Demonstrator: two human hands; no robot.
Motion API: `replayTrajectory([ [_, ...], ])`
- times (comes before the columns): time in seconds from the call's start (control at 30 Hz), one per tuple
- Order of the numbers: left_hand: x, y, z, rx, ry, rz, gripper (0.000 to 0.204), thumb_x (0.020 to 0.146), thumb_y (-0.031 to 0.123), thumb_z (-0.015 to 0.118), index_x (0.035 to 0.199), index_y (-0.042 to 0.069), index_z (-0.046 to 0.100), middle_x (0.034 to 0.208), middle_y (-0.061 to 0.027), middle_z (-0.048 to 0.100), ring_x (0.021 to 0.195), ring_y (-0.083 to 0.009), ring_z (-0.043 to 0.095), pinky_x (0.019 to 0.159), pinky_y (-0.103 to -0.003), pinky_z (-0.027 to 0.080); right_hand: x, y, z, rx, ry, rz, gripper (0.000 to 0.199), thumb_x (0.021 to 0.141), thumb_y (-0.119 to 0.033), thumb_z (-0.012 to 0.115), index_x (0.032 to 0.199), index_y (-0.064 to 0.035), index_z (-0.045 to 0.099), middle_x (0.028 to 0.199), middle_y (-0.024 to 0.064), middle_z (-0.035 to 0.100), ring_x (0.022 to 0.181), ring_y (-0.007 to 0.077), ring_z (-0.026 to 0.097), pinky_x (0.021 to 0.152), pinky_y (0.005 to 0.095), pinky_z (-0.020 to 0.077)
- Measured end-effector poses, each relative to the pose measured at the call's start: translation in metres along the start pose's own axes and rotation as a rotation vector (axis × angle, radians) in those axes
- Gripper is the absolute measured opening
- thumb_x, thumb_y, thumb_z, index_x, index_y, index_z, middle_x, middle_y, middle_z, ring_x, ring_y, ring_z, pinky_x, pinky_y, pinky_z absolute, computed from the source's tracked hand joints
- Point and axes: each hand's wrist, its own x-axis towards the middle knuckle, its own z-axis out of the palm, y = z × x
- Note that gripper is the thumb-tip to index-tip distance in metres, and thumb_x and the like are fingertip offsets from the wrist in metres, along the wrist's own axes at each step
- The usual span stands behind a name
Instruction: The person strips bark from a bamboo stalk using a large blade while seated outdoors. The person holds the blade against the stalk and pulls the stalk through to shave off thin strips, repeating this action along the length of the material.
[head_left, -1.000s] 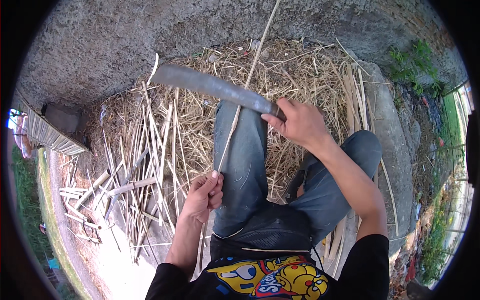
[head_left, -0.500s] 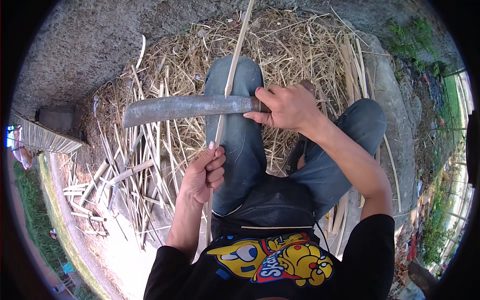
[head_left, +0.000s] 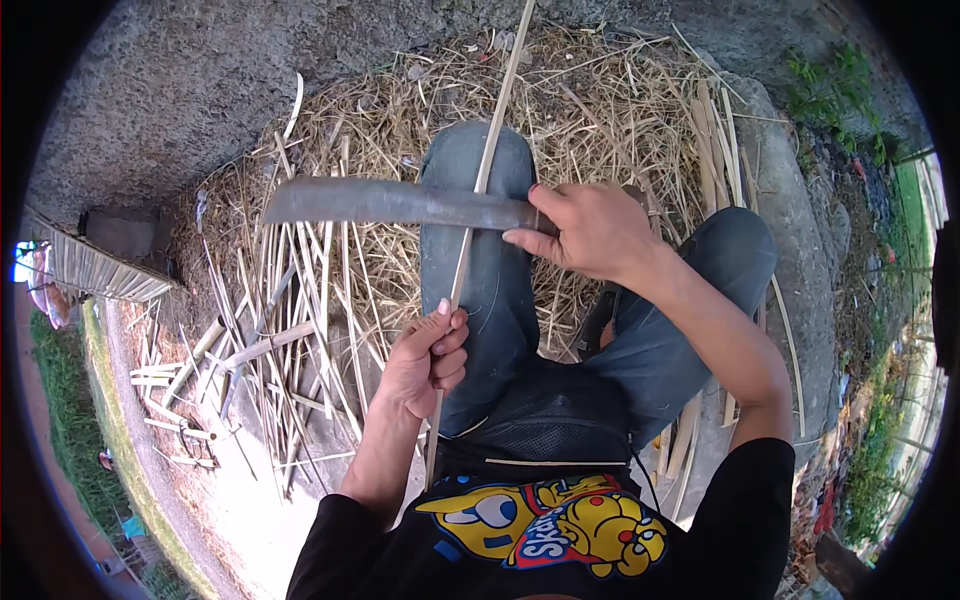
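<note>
My left hand (head_left: 432, 355) is closed round a long, pale bamboo strip (head_left: 508, 85). The strip slants up and away across my bent left knee (head_left: 475, 155). In my right hand (head_left: 597, 228) is a machete (head_left: 370, 203) with a wide, dull grey blade, my thumb and forefinger pressed near the blade's base and the handle mostly hidden in the palm. The blade points left and lies across the strip over my thigh, covering a short piece of it. Slight blur softens the blade's tip.
Split bamboo strips and short poles (head_left: 265, 345) lie in a loose heap at left. Shavings (head_left: 590, 110) cover the ground ahead. More flat strips (head_left: 715, 140) rest at right beside a stone slab (head_left: 790, 300). A rough grey wall (head_left: 240, 80) rises beyond.
The machete blade has slid slightly up and right along the strip, its tip turning a little. The strip's far end and my left hand have shifted somewhat rightward, the hand also slightly nearer me.
</note>
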Motion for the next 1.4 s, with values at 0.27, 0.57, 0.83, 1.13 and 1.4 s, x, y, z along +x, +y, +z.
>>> replayTrajectory([
  [0.27,-0.011,-0.004,0.008,0.148,0.086,0.075,0.031,0.106,0.04,0.053,0.093,0.012,0.055,0.064,0.0085,0.032,0.044,-0.0022,0.022,0.041,-0.023,0.015,0.026,0.039,-0.03,0.072,0.055,0.359,0.061,0.095,-0.065,0.053,0.091,-0.0062,0.067,0.061,0.0143,0.064,0.061,0.0359,0.069,0.054,0.047,0.0547],
  [0.57,-0.037,-0.02,-0.026,0.132,0.123,0.012,0.032,0.103,0.041,0.058,0.091,0.012,0.055,0.063,0.0083,0.031,0.042,-0.0031,0.021,0.04,-0.024,0.014,0.019,0.041,-0.016,-0.092,0.175,0.101,0.062,0.096,-0.066,0.051,0.091,-0.0055,0.065,0.059,0.015,0.062,0.059,0.0345,0.067,0.055,0.0461,0.0538],
  [0.83,-0.041,-0.001,-0.049,0.228,0.153,0.021,0.032,0.102,0.036,0.061,0.089,0.007,0.06,0.06,0.0074,0.034,0.043,-0.0034,0.025,0.04,-0.024,0.016,0.024,0.063,-0.023,0.231,0.07,0.418,0.061,0.099,-0.061,0.05,0.09,-0.0023,0.065,0.057,0.0167,0.06,0.059,0.0357,0.067,0.057,0.0457,0.0539],
  [1.13,-0.048,0.005,-0.058,0.363,0.189,0.107,0.031,0.103,0.032,0.06,0.089,0.005,0.058,0.06,0.0059,0.035,0.043,-0.0037,0.027,0.041,-0.025,0.016,0.028,0.045,-0.018,-0.087,0.153,0.095,0.056,0.096,-0.062,0.055,0.1,-0.0069,0.065,0.062,0.0119,0.063,0.055,0.0315,0.066,0.051,0.0439,0.0517],
  [1.4,-0.033,0.004,-0.04,0.401,0.22,0.176,0.028,0.104,0.027,0.059,0.09,0.003,0.059,0.061,0.0049,0.038,0.043,-0.0037,0.027,0.041,-0.024,0.016,0.0,-0.018,0.002,0.102,0.029,0.073,0.057,0.096,-0.062,0.055,0.097,-0.0056,0.064,0.063,0.0137,0.064,0.054,0.0352,0.065,0.049,0.0444,0.0522],
])
